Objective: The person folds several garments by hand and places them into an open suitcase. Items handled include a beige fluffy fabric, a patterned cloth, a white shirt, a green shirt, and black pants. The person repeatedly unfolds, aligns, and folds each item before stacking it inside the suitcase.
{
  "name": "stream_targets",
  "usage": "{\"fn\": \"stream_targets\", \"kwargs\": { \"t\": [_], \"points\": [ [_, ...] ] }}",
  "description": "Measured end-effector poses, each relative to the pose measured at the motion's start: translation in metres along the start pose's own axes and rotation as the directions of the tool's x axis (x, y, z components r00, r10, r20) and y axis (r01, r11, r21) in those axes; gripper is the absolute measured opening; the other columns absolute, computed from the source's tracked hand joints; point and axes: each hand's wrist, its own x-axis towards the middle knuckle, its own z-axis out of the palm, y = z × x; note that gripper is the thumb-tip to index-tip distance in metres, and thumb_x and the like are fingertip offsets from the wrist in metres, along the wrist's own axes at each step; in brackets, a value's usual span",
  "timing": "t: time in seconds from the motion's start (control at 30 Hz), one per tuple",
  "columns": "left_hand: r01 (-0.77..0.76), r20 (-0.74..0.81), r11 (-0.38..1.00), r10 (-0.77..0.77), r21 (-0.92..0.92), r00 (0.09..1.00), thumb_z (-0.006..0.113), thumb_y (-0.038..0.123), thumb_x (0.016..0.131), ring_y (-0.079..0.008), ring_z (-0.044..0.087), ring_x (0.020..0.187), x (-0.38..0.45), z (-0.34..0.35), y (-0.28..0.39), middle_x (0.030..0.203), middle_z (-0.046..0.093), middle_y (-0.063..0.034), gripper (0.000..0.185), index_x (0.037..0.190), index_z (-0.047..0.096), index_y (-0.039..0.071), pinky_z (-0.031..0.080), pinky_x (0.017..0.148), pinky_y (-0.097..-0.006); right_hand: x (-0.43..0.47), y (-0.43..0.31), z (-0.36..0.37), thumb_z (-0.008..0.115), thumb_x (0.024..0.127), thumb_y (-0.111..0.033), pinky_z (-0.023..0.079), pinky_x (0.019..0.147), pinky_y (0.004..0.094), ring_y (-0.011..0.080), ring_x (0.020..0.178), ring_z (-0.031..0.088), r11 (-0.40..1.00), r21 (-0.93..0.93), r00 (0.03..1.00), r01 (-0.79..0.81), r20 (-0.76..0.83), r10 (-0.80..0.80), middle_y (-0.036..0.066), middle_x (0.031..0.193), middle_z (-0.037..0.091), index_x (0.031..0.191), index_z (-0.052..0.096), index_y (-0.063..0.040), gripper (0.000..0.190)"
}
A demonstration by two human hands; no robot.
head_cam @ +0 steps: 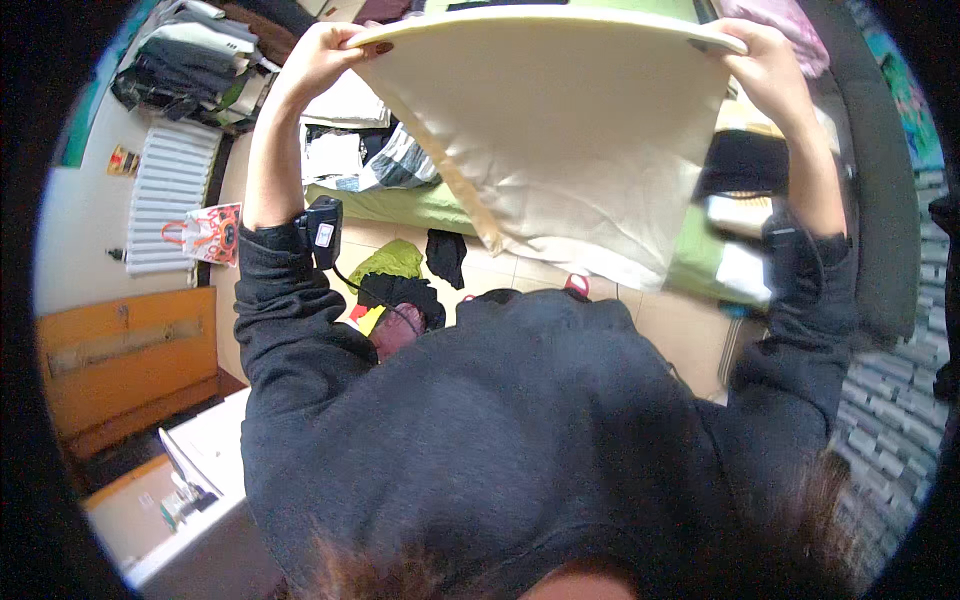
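Observation:
A cream-coloured cloth (555,112) hangs stretched between my raised hands, with its upper edge pulled nearly taut. My left hand (330,56) grips the left end of that edge. At the right end, my right hand (754,60) pinches the cloth between thumb and fingers. The lower part drapes down in soft creases, and a yellowish border strip runs along its left side. Behind it, the cloth hides the middle of a surface with a light green cover (405,206).
Folded clothes, including a checked cloth (394,165) and a black garment (746,161), lie on the green cover. Several garments, one yellow-green (390,259), are on the tiled floor. A paper bag (214,234) is beside a white radiator (169,195). A grey sofa (885,187) stands right.

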Motion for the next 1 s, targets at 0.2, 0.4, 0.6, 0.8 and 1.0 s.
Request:
{"fn": "stream_targets", "kwargs": {
  "t": [0.2, 0.4, 0.6, 0.8, 1.0],
  "points": [
    [0.195, -0.140, 0.978, -0.185, 0.067, 0.973, 0.064, 0.016, 0.075, -0.0086, 0.050, 0.051, -0.019, -0.036, 0.041, 0.057, 0.055, 0.0017, 0.013, 0.083, 0.067, 0.005, 0.043, 0.049, -0.0242, 0.048, 0.008, -0.033, 0.052, 0.073, 0.000, 0.044, 0.072, 0.0235, 0.0114, 0.078, 0.057, 0.995, 0.031, 0.995, 0.090, 0.026, -0.091, 0.004, 0.082, 0.063, 0.096, 0.062, 0.000, 0.025],
    [0.249, -0.222, 0.909, -0.333, -0.335, 0.917, 0.057, 0.006, 0.078, -0.0118, 0.054, 0.041, -0.032, -0.085, 0.057, 0.056, 0.055, -0.0035, 0.010, 0.079, 0.061, -0.003, 0.043, 0.035, -0.0231, 0.127, -0.020, -0.023, 0.050, 0.079, -0.002, 0.042, 0.060, 0.0193, 0.0067, 0.068, 0.054, 0.996, 0.084, 0.999, 0.040, 0.009, -0.041, 0.004, 0.079, 0.062, 0.103, 0.059, 0.001, 0.025],
    [0.049, -0.514, 0.914, -0.271, -0.403, 0.814, 0.050, 0.010, 0.082, -0.0237, 0.064, 0.078, -0.020, -0.153, -0.007, 0.085, 0.064, -0.0169, 0.025, 0.101, 0.057, -0.004, 0.052, 0.071, -0.0312, 0.219, -0.071, -0.006, 0.051, 0.083, -0.016, 0.046, 0.059, 0.0233, 0.0094, 0.068, 0.056, 0.941, 0.272, 0.980, 0.201, -0.048, -0.195, 0.005, 0.078, 0.060, 0.101, 0.057, 0.000, 0.025],
    [0.019, -0.400, 0.877, -0.238, -0.481, 0.885, 0.053, 0.006, 0.082, -0.0227, 0.064, 0.076, 0.042, -0.213, -0.159, 0.085, 0.063, -0.0144, 0.021, 0.099, 0.057, -0.006, 0.053, 0.066, -0.0297, 0.360, -0.072, 0.109, 0.048, 0.079, -0.004, 0.051, 0.076, 0.0266, 0.0157, 0.080, 0.064, 0.856, 0.512, 0.994, 0.070, 0.037, -0.104, 0.011, 0.088, 0.064, 0.107, 0.056, -0.001, 0.029],
    [-0.191, -0.422, 0.823, -0.064, -0.535, 0.904, 0.054, 0.001, 0.079, -0.0240, 0.063, 0.078, 0.063, -0.271, -0.223, 0.085, 0.060, -0.0131, 0.016, 0.093, 0.057, -0.007, 0.052, 0.071, -0.0323, 0.423, -0.086, 0.167, 0.049, 0.084, -0.007, 0.051, 0.076, 0.0270, 0.0187, 0.082, 0.063, 0.770, 0.638, 0.997, -0.013, -0.050, 0.058, 0.014, 0.088, 0.063, 0.104, 0.055, 0.003, 0.023]
  ]
}}
